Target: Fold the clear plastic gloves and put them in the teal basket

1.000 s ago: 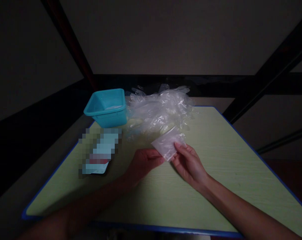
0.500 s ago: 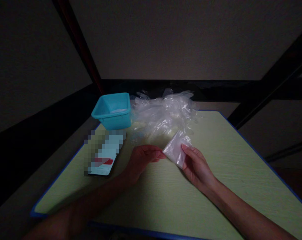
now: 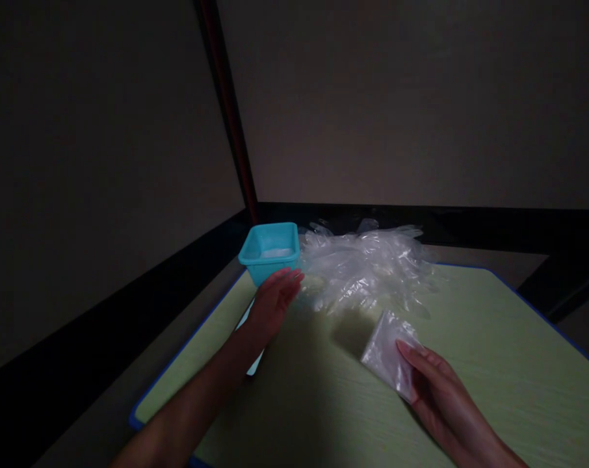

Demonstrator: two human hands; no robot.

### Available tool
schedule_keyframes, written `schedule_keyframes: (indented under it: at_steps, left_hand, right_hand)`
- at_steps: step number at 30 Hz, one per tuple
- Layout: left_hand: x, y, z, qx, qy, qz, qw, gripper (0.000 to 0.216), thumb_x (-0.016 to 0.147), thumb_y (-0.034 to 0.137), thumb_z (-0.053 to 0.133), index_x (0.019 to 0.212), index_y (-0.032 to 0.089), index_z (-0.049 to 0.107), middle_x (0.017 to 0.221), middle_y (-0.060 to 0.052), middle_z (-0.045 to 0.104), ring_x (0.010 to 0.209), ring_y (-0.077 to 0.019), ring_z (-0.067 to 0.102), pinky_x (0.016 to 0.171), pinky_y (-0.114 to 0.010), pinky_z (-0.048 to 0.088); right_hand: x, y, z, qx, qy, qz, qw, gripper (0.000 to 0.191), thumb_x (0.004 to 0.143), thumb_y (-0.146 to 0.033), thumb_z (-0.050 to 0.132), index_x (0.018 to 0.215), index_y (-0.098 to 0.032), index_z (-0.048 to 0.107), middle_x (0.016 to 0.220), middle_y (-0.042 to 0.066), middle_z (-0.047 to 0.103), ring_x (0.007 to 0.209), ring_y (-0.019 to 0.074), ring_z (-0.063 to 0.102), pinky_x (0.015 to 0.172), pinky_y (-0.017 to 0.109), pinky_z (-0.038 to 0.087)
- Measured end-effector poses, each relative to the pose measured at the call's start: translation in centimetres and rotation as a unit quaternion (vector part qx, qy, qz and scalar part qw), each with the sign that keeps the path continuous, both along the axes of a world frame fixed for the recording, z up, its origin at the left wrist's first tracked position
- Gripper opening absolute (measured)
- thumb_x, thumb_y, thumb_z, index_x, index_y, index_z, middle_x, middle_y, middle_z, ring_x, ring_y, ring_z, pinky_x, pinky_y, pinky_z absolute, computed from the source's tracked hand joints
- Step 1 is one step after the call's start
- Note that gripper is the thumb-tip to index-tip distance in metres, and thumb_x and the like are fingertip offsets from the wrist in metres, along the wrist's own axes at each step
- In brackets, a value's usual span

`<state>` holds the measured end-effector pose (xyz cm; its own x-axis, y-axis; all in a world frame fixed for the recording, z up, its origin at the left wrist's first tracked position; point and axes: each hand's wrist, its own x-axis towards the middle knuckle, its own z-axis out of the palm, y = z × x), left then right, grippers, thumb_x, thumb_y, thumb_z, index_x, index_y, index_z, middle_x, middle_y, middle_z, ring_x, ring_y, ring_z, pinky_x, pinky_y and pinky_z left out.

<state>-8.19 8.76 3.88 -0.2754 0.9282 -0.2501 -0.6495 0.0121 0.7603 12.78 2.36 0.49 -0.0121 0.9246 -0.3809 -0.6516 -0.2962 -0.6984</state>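
A folded plastic glove [image 3: 388,356], flat, squarish and shiny, is pinched between the thumb and fingers of my right hand [image 3: 438,387], above the right half of the table. My left hand [image 3: 275,302] is stretched forward at the near side of a turquoise plastic basket [image 3: 270,261], its fingers extended and nothing seen in them. In the bottom of the basket lies something whitish that I cannot make out. Right of the basket, a loose heap of clear plastic gloves [image 3: 367,266] spreads over the back of the table.
The pale yellow-green table [image 3: 333,416] has a blue edge. A phone [image 3: 255,364] lies on its left side, mostly hidden under my left forearm. Behind the table runs a dark wall band [image 3: 489,227], with a dark reddish post [image 3: 229,110] at the corner.
My left hand has let go of the folded glove's corner and moved left and forward to the basket. My right hand keeps its hold. The view has shifted up and left.
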Motion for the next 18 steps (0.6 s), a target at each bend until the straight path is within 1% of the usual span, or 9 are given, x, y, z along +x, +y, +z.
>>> schedule_keyframes:
  at_steps: [3, 5, 7, 10, 12, 14, 16, 18]
  left_hand:
    - [-0.8, 1.4, 0.5, -0.017, -0.01, 0.032, 0.999, 0.023, 0.083, -0.003, 0.047, 0.069, 0.013, 0.055, 0.066, -0.001, 0.066, 0.061, -0.0091, 0.066, 0.063, -0.016, 0.053]
    - [-1.1, 2.3, 0.6, -0.041, -0.017, 0.044, 0.998, 0.025, 0.086, -0.001, 0.045, 0.067, 0.014, 0.053, 0.063, -0.002, 0.064, 0.056, -0.0094, 0.065, 0.058, -0.017, 0.054]
    - [-1.2, 3.2, 0.7, -0.069, -0.022, 0.052, 0.996, 0.022, 0.086, 0.003, 0.049, 0.067, 0.014, 0.052, 0.059, -0.001, 0.061, 0.051, -0.0103, 0.063, 0.052, -0.018, 0.053]
    - [-1.2, 4.0, 0.5, -0.096, -0.026, 0.078, 0.992, 0.018, 0.084, 0.008, 0.056, 0.068, 0.016, 0.051, 0.052, 0.004, 0.053, 0.041, -0.0091, 0.057, 0.044, -0.018, 0.05]
    - [-1.4, 4.3, 0.3, -0.099, -0.028, 0.102, 0.989, 0.019, 0.084, 0.01, 0.058, 0.068, 0.017, 0.049, 0.048, 0.007, 0.048, 0.036, -0.0072, 0.052, 0.041, -0.017, 0.049]
    - [-1.6, 4.3, -0.1, -0.089, -0.033, 0.119, 0.988, 0.022, 0.084, 0.01, 0.058, 0.065, 0.017, 0.049, 0.047, 0.007, 0.047, 0.035, -0.0058, 0.049, 0.041, -0.016, 0.048]
    - [-1.9, 4.4, -0.4, -0.074, -0.039, 0.128, 0.988, 0.024, 0.085, 0.009, 0.057, 0.064, 0.016, 0.048, 0.049, 0.007, 0.047, 0.037, -0.005, 0.049, 0.042, -0.015, 0.047]
    - [-2.1, 4.4, -0.7, -0.061, -0.043, 0.133, 0.988, 0.02, 0.087, 0.01, 0.055, 0.067, 0.014, 0.051, 0.055, 0.006, 0.05, 0.041, -0.0044, 0.049, 0.043, -0.014, 0.045]
  right_hand:
    - [0.2, 0.3, -0.3, 0.001, 0.001, 0.0, 1.0, 0.033, 0.033, -0.018, 0.09, 0.058, -0.011, 0.07, 0.053, 0.001, 0.068, 0.045, 0.0085, 0.061, 0.047, 0.012, 0.053]
    - [0.3, 0.5, -0.5, 0.001, 0.0, -0.001, 1.0, 0.034, 0.032, -0.017, 0.09, 0.059, -0.011, 0.07, 0.054, 0.001, 0.068, 0.045, 0.0084, 0.061, 0.048, 0.012, 0.053]
    - [0.4, 0.7, -0.6, 0.001, -0.002, -0.001, 1.0, 0.035, 0.032, -0.016, 0.09, 0.06, -0.01, 0.071, 0.054, 0.001, 0.068, 0.045, 0.0084, 0.061, 0.049, 0.013, 0.054]
    - [0.7, 0.7, -0.6, 0.002, -0.005, -0.001, 1.0, 0.035, 0.033, -0.017, 0.09, 0.061, -0.01, 0.071, 0.055, 0.001, 0.068, 0.046, 0.0084, 0.061, 0.05, 0.013, 0.054]
    - [0.8, 0.6, -0.6, 0.005, -0.007, -0.002, 1.0, 0.035, 0.033, -0.018, 0.09, 0.061, -0.011, 0.07, 0.056, 0.001, 0.068, 0.047, 0.0082, 0.061, 0.049, 0.013, 0.053]
    - [0.9, 0.5, -0.6, 0.006, -0.007, 0.0, 1.0, 0.033, 0.034, -0.019, 0.09, 0.059, -0.012, 0.07, 0.056, 0.0, 0.068, 0.046, 0.0079, 0.06, 0.048, 0.013, 0.053]
    - [0.8, 0.4, -0.6, 0.003, -0.01, 0.006, 1.0, 0.032, 0.035, -0.019, 0.089, 0.058, -0.013, 0.069, 0.054, -0.001, 0.067, 0.045, 0.008, 0.059, 0.046, 0.014, 0.052]
    - [0.7, 0.3, -0.6, 0.0, -0.014, 0.011, 1.0, 0.031, 0.035, -0.02, 0.089, 0.057, -0.013, 0.068, 0.052, -0.001, 0.066, 0.044, 0.0083, 0.058, 0.044, 0.014, 0.05]
